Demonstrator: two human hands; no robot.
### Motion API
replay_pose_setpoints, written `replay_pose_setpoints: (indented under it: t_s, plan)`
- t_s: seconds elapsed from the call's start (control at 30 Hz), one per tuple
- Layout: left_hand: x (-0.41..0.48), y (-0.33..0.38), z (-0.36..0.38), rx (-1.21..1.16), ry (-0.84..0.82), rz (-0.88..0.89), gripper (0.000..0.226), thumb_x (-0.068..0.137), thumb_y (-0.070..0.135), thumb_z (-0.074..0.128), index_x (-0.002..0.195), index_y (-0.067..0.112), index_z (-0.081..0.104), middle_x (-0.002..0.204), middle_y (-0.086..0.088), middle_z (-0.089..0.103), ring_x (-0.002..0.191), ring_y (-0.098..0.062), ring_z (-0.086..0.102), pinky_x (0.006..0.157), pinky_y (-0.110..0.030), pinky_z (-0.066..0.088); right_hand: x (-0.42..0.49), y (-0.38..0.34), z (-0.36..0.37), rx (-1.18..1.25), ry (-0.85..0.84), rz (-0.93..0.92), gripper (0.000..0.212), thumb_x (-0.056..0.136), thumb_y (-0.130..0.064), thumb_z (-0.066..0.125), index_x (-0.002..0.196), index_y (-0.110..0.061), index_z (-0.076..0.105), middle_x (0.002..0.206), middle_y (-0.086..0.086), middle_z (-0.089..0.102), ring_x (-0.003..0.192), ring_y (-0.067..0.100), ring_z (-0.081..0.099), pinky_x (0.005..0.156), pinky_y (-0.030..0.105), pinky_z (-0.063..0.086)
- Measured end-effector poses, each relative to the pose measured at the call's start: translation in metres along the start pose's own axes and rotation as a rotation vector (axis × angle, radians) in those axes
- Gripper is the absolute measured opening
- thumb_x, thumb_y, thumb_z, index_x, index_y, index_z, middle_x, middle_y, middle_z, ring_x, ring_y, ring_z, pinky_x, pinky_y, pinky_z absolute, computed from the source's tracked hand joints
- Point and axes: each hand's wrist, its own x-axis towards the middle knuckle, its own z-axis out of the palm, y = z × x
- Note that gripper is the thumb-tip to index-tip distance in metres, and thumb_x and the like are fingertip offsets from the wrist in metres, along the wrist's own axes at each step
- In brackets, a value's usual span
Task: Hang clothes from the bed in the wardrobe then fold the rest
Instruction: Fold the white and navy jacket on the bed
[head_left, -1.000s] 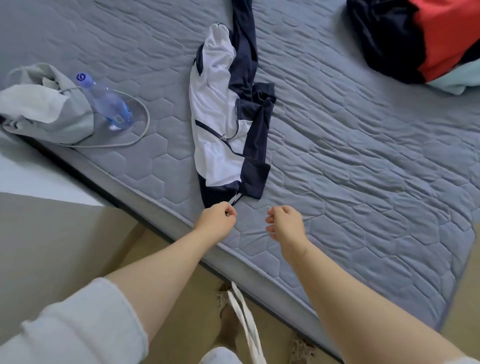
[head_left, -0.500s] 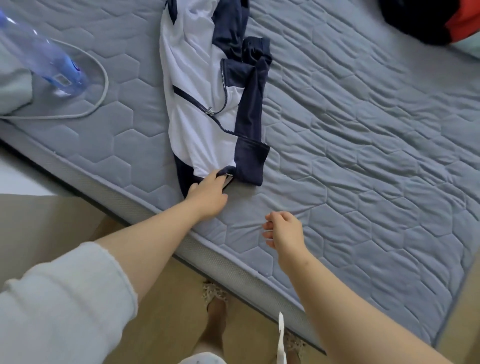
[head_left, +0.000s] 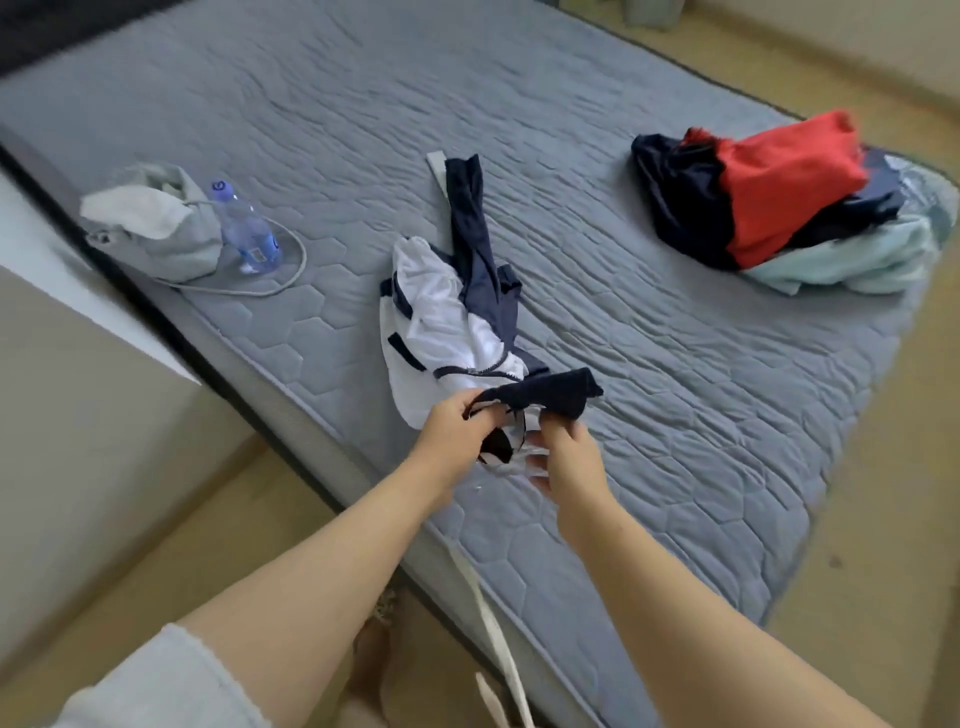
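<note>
Whereas half a second ago only the left grip (head_left: 451, 434) touched the hem, the right grip (head_left: 565, 460) now pinches it too, raised off the bed (head_left: 675, 338). The white-and-navy jacket (head_left: 441, 332) lies lengthwise away from the person, sleeve pointing to the far side, its body just beyond both grips.

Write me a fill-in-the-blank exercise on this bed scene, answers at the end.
1. The left hand and right hand both grip the white jacket by its ____ edge.
2. The bottle lies on the bed against a ____ bag.
3. The top garment in the pile is ____.

Answers: navy; grey; red
</note>
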Motion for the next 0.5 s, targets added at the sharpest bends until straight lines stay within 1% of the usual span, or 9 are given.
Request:
replay_pose_setpoints:
  t_s: [0.03, 0.1, 0.13, 0.17, 0.23, 0.3, 0.33, 0.43, 0.5]
  plan:
    - [-0.022, 0.005, 0.010, -0.038, 0.009, 0.001, 0.013, 0.092, 0.014, 0.055, 0.098, 0.018, 0.067, 0.082, 0.003, 0.067, 0.079, -0.012, 0.062, 0.072, -0.020, 0.048, -0.018, -0.006, -0.011, 0.009, -0.033, -0.014, 0.013, 0.098, -0.027, 0.040, 0.095, -0.027, 0.053, 0.083, -0.004, 0.059, 0.067, 0.007, 0.054, 0.046, 0.013, 0.043]
    - [-0.065, 0.017, 0.029, -0.127, 0.008, 0.004, 0.016, 0.093, 0.015, 0.053, 0.087, 0.018, 0.068, 0.080, 0.001, 0.069, 0.077, -0.013, 0.063, 0.070, -0.019, 0.050, -0.051, -0.015, -0.033, 0.079, -0.116, -0.034, 0.023, 0.097, -0.039, 0.040, 0.103, -0.024, 0.058, 0.078, -0.010, 0.066, 0.065, 0.002, 0.062, 0.048, 0.015, 0.045]
    - [-0.084, 0.022, 0.038, -0.166, -0.007, 0.001, 0.016, 0.093, 0.015, 0.053, 0.087, 0.014, 0.068, 0.084, -0.005, 0.070, 0.079, -0.018, 0.064, 0.074, -0.025, 0.052, -0.067, -0.020, -0.042, 0.130, -0.160, -0.031, 0.029, 0.096, -0.042, 0.041, 0.102, -0.021, 0.060, 0.071, -0.010, 0.069, 0.060, 0.001, 0.065, 0.047, 0.015, 0.046]
    - [-0.102, 0.029, 0.046, -0.204, -0.026, -0.006, 0.016, 0.093, 0.014, 0.054, 0.091, 0.006, 0.068, 0.091, -0.014, 0.069, 0.084, -0.025, 0.064, 0.080, -0.033, 0.052, -0.083, -0.024, -0.051, 0.175, -0.204, -0.018, 0.034, 0.095, -0.044, 0.042, 0.098, -0.018, 0.062, 0.066, -0.009, 0.071, 0.056, 0.001, 0.066, 0.044, 0.015, 0.047]
    - [-0.136, 0.042, 0.056, -0.270, -0.072, -0.021, 0.024, 0.093, 0.012, 0.053, 0.104, -0.007, 0.063, 0.105, -0.031, 0.063, 0.091, -0.039, 0.062, 0.085, -0.046, 0.049, -0.114, -0.030, -0.063, 0.219, -0.265, 0.002, 0.037, 0.092, -0.048, 0.046, 0.095, -0.016, 0.065, 0.068, -0.005, 0.073, 0.058, 0.004, 0.068, 0.043, 0.014, 0.048]
    - [-0.167, 0.054, 0.060, -0.343, -0.141, -0.033, 0.031, 0.094, 0.013, 0.050, 0.111, -0.012, 0.057, 0.111, -0.037, 0.057, 0.097, -0.050, 0.057, 0.089, -0.054, 0.045, -0.140, -0.036, -0.072, 0.186, -0.254, -0.021, 0.035, 0.090, -0.045, 0.052, 0.100, -0.013, 0.065, 0.075, 0.000, 0.074, 0.062, 0.009, 0.070, 0.045, 0.016, 0.050]
    - [-0.180, 0.059, 0.059, -0.364, -0.179, -0.025, 0.033, 0.094, 0.014, 0.050, 0.112, -0.012, 0.056, 0.110, -0.037, 0.057, 0.098, -0.051, 0.056, 0.089, -0.055, 0.044, -0.152, -0.040, -0.075, 0.157, -0.231, -0.045, 0.032, 0.090, -0.041, 0.055, 0.101, -0.012, 0.064, 0.077, 0.002, 0.073, 0.061, 0.010, 0.070, 0.045, 0.017, 0.049]
    - [-0.218, 0.068, 0.050, -0.389, -0.285, 0.062, 0.026, 0.094, 0.013, 0.050, 0.108, -0.004, 0.063, 0.102, -0.025, 0.063, 0.090, -0.035, 0.063, 0.083, -0.042, 0.051, -0.183, -0.050, -0.081, 0.064, -0.136, -0.132, 0.014, 0.090, -0.023, 0.056, 0.086, -0.010, 0.061, 0.060, 0.003, 0.064, 0.044, 0.011, 0.061, 0.039, 0.016, 0.043]
    - [-0.240, 0.069, 0.043, -0.382, -0.337, 0.115, 0.025, 0.095, 0.008, 0.045, 0.109, 0.003, 0.065, 0.102, -0.017, 0.067, 0.091, -0.025, 0.066, 0.079, -0.032, 0.055, -0.201, -0.051, -0.082, 0.003, -0.079, -0.165, 0.015, 0.091, -0.016, 0.050, 0.078, -0.010, 0.055, 0.057, 0.004, 0.055, 0.043, 0.014, 0.052, 0.040, 0.020, 0.039]
